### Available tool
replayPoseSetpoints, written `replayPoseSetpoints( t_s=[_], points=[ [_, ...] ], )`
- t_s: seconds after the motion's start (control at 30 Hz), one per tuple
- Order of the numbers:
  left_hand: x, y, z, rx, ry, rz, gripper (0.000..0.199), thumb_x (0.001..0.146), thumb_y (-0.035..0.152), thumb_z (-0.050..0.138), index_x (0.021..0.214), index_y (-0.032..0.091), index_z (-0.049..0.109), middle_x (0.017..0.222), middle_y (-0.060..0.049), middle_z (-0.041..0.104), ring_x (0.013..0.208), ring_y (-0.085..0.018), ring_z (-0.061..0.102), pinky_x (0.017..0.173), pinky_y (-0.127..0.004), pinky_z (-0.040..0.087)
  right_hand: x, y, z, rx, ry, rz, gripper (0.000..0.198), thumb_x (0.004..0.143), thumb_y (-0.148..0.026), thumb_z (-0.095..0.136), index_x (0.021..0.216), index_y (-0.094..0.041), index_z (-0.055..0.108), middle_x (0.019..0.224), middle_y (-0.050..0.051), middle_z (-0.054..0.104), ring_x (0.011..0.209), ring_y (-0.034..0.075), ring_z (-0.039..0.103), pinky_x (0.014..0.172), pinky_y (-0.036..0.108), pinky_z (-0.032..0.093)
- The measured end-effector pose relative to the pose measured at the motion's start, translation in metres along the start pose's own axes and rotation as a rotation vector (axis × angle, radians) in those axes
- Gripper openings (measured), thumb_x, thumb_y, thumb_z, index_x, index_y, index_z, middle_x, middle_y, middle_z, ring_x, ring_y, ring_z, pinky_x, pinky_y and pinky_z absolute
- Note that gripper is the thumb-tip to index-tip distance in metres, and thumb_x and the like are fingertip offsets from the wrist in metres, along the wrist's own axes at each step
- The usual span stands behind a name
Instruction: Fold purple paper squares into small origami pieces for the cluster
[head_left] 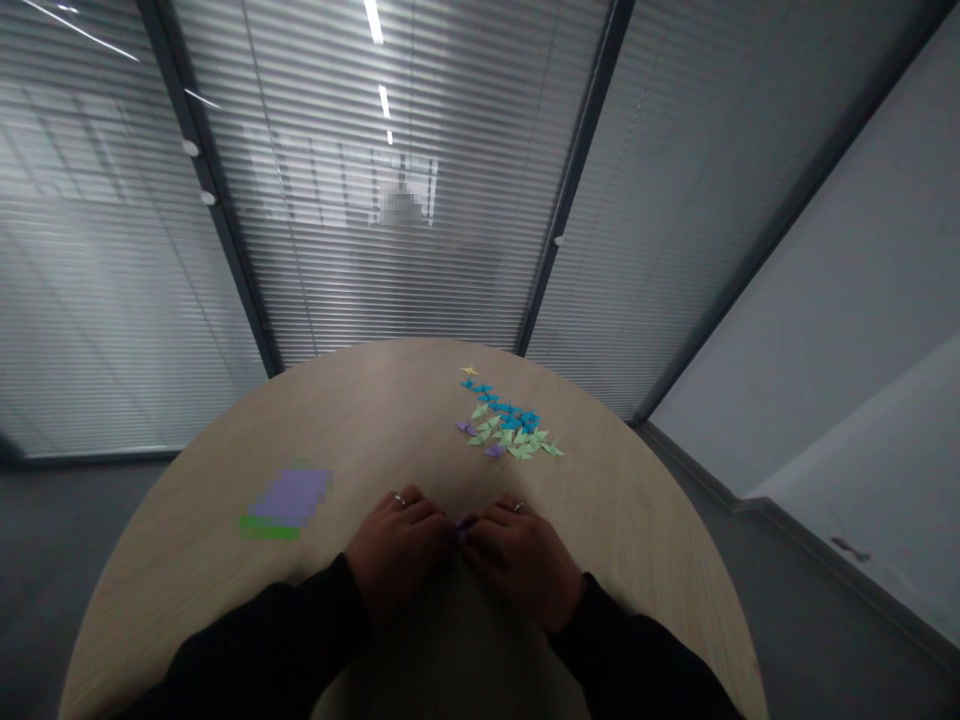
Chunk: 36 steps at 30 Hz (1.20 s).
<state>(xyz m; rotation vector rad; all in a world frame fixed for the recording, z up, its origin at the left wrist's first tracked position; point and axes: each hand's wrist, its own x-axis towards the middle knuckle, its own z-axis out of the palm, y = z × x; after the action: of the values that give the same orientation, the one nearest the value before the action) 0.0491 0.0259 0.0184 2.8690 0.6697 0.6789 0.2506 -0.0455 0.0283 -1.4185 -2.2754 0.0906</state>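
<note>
Between my fingertips, low over the near part of the round table (390, 420), shows a sliver of purple paper (462, 525). My left hand (401, 545) is closed on its left side, fingers curled together. From the other side my right hand (523, 560) pinches the same paper. Most of the paper is hidden by the fingers, so its folded shape cannot be made out. Beyond my hands lies a cluster of small folded-paper figures: blue ones (510, 412), pale green ones (504, 437), purple ones (495, 452) and one yellow one (469, 370).
Left of my hands is a pixelated purple stack (292, 497), apparently paper, with a green edge. Past the table's far rim stand glass panels with blinds (397, 270) in dark frames. A white wall (840, 330) rises on the right.
</note>
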Motion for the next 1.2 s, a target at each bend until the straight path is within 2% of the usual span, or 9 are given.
replayPoseSetpoints(
  t_s=[0.13,0.37,0.63,0.77,1.2],
  points=[
    [-0.0006,-0.0031,0.0010,-0.003,0.005,-0.024,0.015,0.090,0.017,0.060,0.097,0.023,0.071,0.093,-0.004,0.072,0.085,-0.020,0.058,0.079,-0.034,0.047,-0.0017,0.0039,0.0018,0.005,0.015,-0.019,0.018,0.091,-0.020,0.062,0.107,-0.023,0.069,0.098,0.003,0.074,0.090,0.021,0.063,0.083,0.033,0.049],
    [-0.0017,-0.0026,-0.0064,0.108,0.014,0.072,0.014,0.090,0.021,0.062,0.100,0.025,0.070,0.096,-0.003,0.072,0.087,-0.022,0.057,0.076,-0.036,0.045,-0.0023,0.0032,0.0002,-0.052,0.013,-0.067,0.017,0.091,-0.025,0.063,0.104,-0.028,0.074,0.104,0.003,0.072,0.091,0.022,0.060,0.080,0.034,0.049],
    [-0.0009,-0.0027,-0.0031,0.118,0.002,0.050,0.011,0.090,0.024,0.062,0.093,0.027,0.072,0.090,-0.004,0.069,0.083,-0.021,0.054,0.072,-0.034,0.045,0.0005,0.0030,0.0039,0.125,0.040,0.078,0.009,0.085,-0.018,0.071,0.092,-0.022,0.075,0.099,0.003,0.070,0.090,0.019,0.063,0.082,0.032,0.050],
    [0.0017,-0.0002,-0.0020,0.081,0.005,0.039,0.010,0.091,0.025,0.062,0.090,0.024,0.072,0.088,-0.004,0.069,0.081,-0.021,0.055,0.073,-0.033,0.046,0.0000,0.0012,0.0043,0.139,0.043,0.138,0.006,0.084,-0.016,0.071,0.087,-0.020,0.075,0.095,0.004,0.069,0.086,0.019,0.063,0.080,0.033,0.050],
    [0.0052,0.0061,0.0009,0.242,-0.087,0.073,0.010,0.093,0.021,0.058,0.094,0.019,0.068,0.088,-0.005,0.068,0.084,-0.022,0.060,0.074,-0.035,0.049,-0.0011,0.0042,0.0049,0.184,0.036,0.160,0.011,0.080,-0.014,0.071,0.089,-0.020,0.074,0.097,0.004,0.069,0.088,0.019,0.064,0.081,0.032,0.050]
  ],
)
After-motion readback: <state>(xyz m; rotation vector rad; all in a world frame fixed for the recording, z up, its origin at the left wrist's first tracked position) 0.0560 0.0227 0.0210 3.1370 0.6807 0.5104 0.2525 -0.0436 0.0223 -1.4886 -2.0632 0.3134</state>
